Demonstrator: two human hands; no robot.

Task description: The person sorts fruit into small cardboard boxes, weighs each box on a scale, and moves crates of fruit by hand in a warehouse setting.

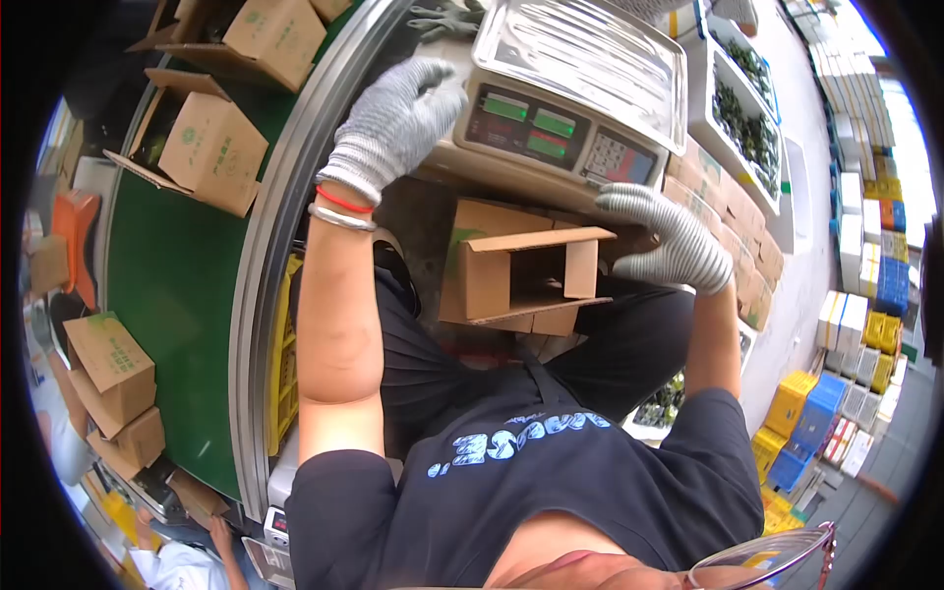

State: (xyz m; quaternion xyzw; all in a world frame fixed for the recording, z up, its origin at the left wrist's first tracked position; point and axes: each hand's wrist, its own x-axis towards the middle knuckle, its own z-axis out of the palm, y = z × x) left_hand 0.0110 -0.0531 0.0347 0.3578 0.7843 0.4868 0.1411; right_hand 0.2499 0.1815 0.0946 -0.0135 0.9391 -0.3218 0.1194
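Note:
My left hand, in a grey-white knit glove, is by the left edge of a weighing scale. Its thumb stands apart from the bent fingers, and nothing shows in it. My right hand, gloved alike, is spread at the scale's front right corner, beside an open cardboard box. Thumb and fingers are apart and hold nothing I can see. Between my legs and below the scale, the box has its flaps out and a dark opening. The scale's metal pan bears no goods, and its green displays are lit.
Left of me runs a green conveyor belt with a metal rail, carrying open printed cartons. White foam boxes of dark green produce and flattened cardboard lie right. Other people are at lower left. Stacked crates stand far right.

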